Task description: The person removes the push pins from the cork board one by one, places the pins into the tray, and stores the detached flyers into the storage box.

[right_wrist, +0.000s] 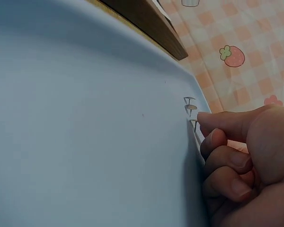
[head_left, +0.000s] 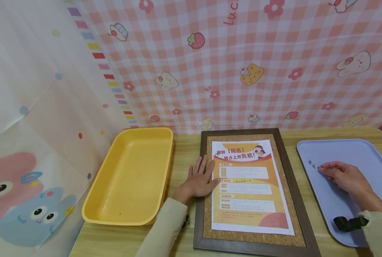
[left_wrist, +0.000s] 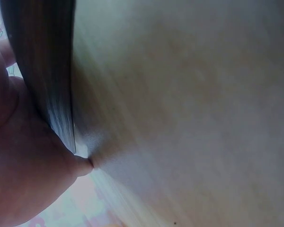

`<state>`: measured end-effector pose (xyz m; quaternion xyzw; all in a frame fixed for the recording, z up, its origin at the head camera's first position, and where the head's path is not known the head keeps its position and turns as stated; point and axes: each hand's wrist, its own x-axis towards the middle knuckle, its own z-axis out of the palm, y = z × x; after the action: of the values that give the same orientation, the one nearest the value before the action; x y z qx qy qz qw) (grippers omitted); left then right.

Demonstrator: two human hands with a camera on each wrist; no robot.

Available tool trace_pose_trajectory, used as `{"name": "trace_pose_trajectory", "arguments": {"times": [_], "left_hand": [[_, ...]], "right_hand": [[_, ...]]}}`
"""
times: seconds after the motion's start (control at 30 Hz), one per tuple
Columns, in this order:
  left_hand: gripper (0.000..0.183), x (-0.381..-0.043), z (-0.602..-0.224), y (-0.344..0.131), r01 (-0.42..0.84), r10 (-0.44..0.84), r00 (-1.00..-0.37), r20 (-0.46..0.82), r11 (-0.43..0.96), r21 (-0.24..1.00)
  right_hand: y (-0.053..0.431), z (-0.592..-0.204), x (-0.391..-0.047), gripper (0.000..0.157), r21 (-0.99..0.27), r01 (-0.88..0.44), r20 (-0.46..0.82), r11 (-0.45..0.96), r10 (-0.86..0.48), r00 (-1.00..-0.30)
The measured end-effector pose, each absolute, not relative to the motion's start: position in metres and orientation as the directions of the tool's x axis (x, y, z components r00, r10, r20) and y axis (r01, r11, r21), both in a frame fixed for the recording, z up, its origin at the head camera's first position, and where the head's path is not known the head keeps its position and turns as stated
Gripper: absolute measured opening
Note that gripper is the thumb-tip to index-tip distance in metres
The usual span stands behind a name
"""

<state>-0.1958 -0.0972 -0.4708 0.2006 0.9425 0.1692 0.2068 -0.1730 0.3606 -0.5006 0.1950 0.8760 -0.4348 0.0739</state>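
Note:
My left hand (head_left: 199, 181) rests with fingers spread on the left side of a framed cork board (head_left: 252, 240). Its fingertips reach the edge of an orange-and-white printed poster (head_left: 248, 223) lying on the cork. A small pale dot shows near the poster's upper left corner. At the right, my right hand (head_left: 348, 180) is over a light blue tray (head_left: 338, 144), its fingertips pinching at a thumbtack (right_wrist: 194, 122). Two more thumbtacks (right_wrist: 190, 107) lie just beside them. In the left wrist view, the board's dark frame (left_wrist: 47, 71) runs along the left palm.
A yellow plastic tray (head_left: 133, 175) stands left of the board on the wooden table (head_left: 185, 150). Behind the table hangs a pink checked curtain (head_left: 223, 46), and a pale curtain (head_left: 49, 107) with cartoon prints closes the left side.

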Motion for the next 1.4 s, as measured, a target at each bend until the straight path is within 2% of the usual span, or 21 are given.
{"name": "trace_pose_trajectory", "arguments": {"times": [0.4,0.53,0.63,0.83,1.03,1.23,1.4], "left_hand": [[0.073,-0.197,-0.469,-0.098,0.309,0.449,-0.833,-0.324,0.862,0.401],[0.073,-0.197,-0.471,-0.098,0.308,0.443,-0.834,-0.328,0.868,0.391],[0.074,-0.196,-0.472,-0.098,0.307,0.446,-0.833,-0.327,0.865,0.398],[0.074,-0.197,-0.473,-0.097,0.303,0.447,-0.833,-0.327,0.862,0.407],[0.074,-0.197,-0.474,-0.098,0.302,0.441,-0.834,-0.331,0.867,0.396],[0.074,-0.197,-0.472,-0.098,0.301,0.441,-0.833,-0.334,0.868,0.396],[0.074,-0.197,-0.471,-0.098,0.3,0.441,-0.833,-0.335,0.868,0.397]], "right_hand": [[0.357,-0.491,-0.172,0.052,-0.756,0.356,-0.249,0.55,0.261,-0.933],[0.35,-0.484,-0.171,0.047,-0.766,0.285,-0.194,0.577,0.214,-0.957],[0.34,-0.478,-0.172,0.042,-0.773,0.232,-0.161,0.59,0.171,-0.972],[0.315,-0.464,-0.182,0.047,-0.794,0.173,-0.149,0.582,0.089,-0.985],[0.289,-0.455,-0.193,0.043,-0.826,0.108,-0.117,0.554,0.02,-0.993],[0.263,-0.446,-0.201,0.042,-0.828,0.091,-0.122,0.553,-0.019,-0.992],[0.244,-0.442,-0.207,0.035,-0.839,0.111,-0.152,0.532,-0.034,-0.988]]}}
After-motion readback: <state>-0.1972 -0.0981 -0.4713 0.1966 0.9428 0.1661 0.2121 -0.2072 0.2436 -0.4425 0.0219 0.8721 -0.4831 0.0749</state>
